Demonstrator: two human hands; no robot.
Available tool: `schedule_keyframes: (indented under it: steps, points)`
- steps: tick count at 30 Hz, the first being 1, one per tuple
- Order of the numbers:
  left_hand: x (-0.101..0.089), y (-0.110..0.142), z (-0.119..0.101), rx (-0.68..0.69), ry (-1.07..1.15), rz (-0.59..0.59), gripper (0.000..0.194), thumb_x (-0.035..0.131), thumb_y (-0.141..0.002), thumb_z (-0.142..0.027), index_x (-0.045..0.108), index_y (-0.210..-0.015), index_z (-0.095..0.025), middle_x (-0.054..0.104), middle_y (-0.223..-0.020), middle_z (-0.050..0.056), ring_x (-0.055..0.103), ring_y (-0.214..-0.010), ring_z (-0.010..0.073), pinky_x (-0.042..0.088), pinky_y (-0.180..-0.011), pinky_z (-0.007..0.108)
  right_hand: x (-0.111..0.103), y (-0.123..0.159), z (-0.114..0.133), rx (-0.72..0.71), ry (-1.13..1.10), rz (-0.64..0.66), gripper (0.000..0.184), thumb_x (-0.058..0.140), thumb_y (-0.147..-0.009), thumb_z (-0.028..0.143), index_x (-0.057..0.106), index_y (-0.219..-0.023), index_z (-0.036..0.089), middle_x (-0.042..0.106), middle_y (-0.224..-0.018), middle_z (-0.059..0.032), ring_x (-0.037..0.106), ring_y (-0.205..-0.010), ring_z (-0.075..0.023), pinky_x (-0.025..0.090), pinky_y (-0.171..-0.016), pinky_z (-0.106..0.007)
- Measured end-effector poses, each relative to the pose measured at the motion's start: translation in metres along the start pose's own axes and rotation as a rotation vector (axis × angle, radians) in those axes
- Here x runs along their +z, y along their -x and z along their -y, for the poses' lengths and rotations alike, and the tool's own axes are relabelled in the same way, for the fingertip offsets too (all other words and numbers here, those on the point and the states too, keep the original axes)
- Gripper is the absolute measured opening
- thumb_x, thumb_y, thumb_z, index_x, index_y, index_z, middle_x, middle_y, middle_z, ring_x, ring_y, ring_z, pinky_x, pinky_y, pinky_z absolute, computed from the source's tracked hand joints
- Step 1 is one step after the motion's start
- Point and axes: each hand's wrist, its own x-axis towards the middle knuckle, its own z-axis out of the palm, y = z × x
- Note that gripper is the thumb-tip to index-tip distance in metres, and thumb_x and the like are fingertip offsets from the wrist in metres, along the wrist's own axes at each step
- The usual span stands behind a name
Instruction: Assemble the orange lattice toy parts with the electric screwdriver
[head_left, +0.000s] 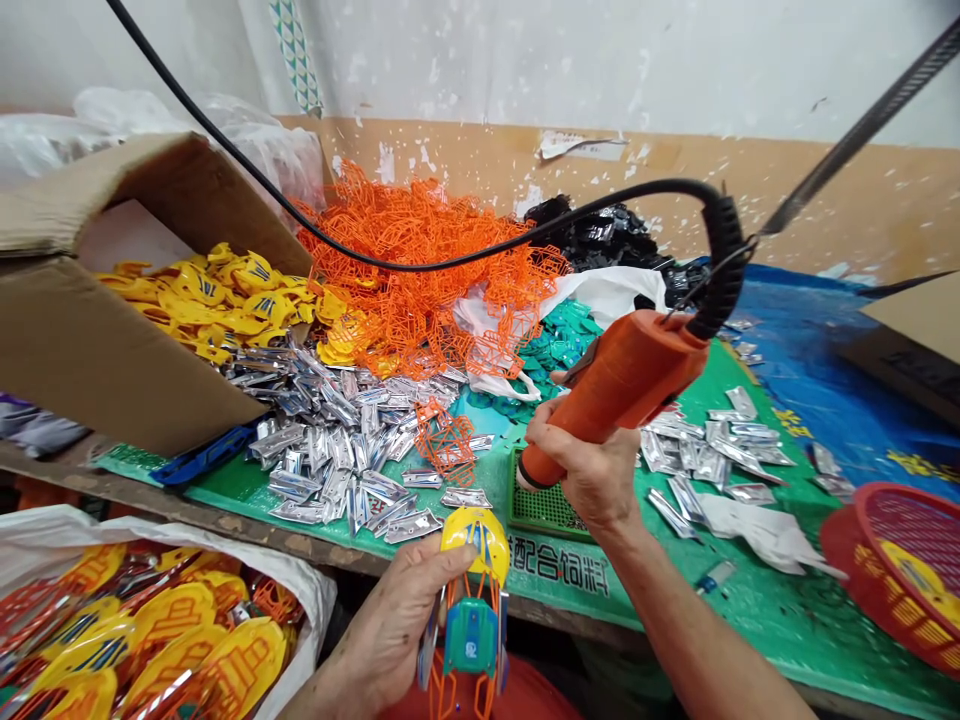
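My left hand [386, 620] grips a partly put-together plastic toy vehicle body [471, 640], its thumb on the yellow nose piece. An orange wire-like frame, a green-blue middle piece and silvery side panels make up the rest of it. Held up over the table, an orange electric screwdriver [619, 375] is wrapped in my right hand [604, 475]. Its tip points down and left and cannot be made out clearly. Below it lies a shallow green mesh tray [551, 517] with small dark bits in it, partly hidden by the hand.
A black cord [420, 266] and a spring [862, 125] reach the screwdriver from above. Silvery pieces [330, 450], orange frames [435, 250] and green pieces [559, 345] lie heaped. A carton [97, 340] spills yellow pieces; a white sack [319, 610] stands left, a red basket [862, 550] right.
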Motion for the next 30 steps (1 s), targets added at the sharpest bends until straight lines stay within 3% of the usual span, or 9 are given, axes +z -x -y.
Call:
schedule_keyframes:
  steps: [6,11,13,18,25,30]
  points:
    - [0.003,-0.002,0.001,0.010,-0.024,-0.003,0.030,0.080,-0.067,-0.033,0.071,-0.083,-0.010,0.070,-0.070,0.007,0.060,-0.055,0.0124,0.048,-0.053,0.022,-0.005,-0.005,0.002,-0.014,-0.021,-0.003,0.011,0.075,-0.061,0.021,0.065,-0.062,0.017,0.062,-0.063,0.0007,0.054,-0.054,-0.0123,0.044,-0.054,-0.031]
    - [0.009,0.000,-0.001,0.015,-0.029,-0.003,0.032,0.081,-0.063,-0.035,0.071,-0.080,-0.009,0.069,-0.067,0.006,0.060,-0.054,0.0125,0.047,-0.052,0.022,-0.008,-0.009,0.025,-0.045,-0.126,-0.030,0.011,0.074,-0.059,0.018,0.064,-0.063,0.016,0.061,-0.063,0.0009,0.057,-0.056,-0.0138,0.046,-0.058,-0.033]
    - [0.011,0.002,-0.002,0.018,-0.021,0.009,0.033,0.081,-0.062,-0.036,0.071,-0.079,-0.009,0.069,-0.066,0.006,0.059,-0.054,0.0119,0.047,-0.053,0.021,-0.007,-0.006,0.037,-0.048,-0.186,-0.007,0.013,0.072,-0.060,0.016,0.065,-0.070,0.017,0.060,-0.061,0.0022,0.056,-0.053,-0.0132,0.047,-0.056,-0.032]
    - [0.014,0.003,-0.003,0.020,-0.009,0.016,0.032,0.081,-0.061,-0.034,0.072,-0.077,-0.009,0.070,-0.067,0.007,0.059,-0.055,0.0119,0.048,-0.055,0.021,-0.002,0.011,0.058,-0.034,-0.260,0.058,0.041,0.068,-0.062,0.013,0.063,-0.102,0.023,0.062,-0.063,0.0038,0.058,-0.056,-0.0149,0.050,-0.056,-0.032]
    - [0.012,0.000,-0.001,0.025,0.020,0.034,0.039,0.081,-0.061,-0.036,0.072,-0.084,-0.007,0.072,-0.073,0.009,0.059,-0.055,0.0124,0.046,-0.054,0.022,0.008,0.028,0.056,-0.011,-0.309,0.142,0.046,0.069,-0.065,0.013,0.062,-0.107,0.028,0.062,-0.068,0.0044,0.058,-0.060,-0.0127,0.051,-0.062,-0.030]
    - [0.011,-0.001,0.001,0.032,0.016,0.027,0.033,0.079,-0.063,-0.034,0.071,-0.082,-0.007,0.070,-0.067,0.008,0.057,-0.052,0.0121,0.045,-0.052,0.022,0.013,0.029,0.053,0.032,-0.318,0.145,0.047,0.072,-0.064,0.015,0.062,-0.108,0.029,0.063,-0.068,0.0039,0.058,-0.061,-0.0136,0.052,-0.062,-0.031]
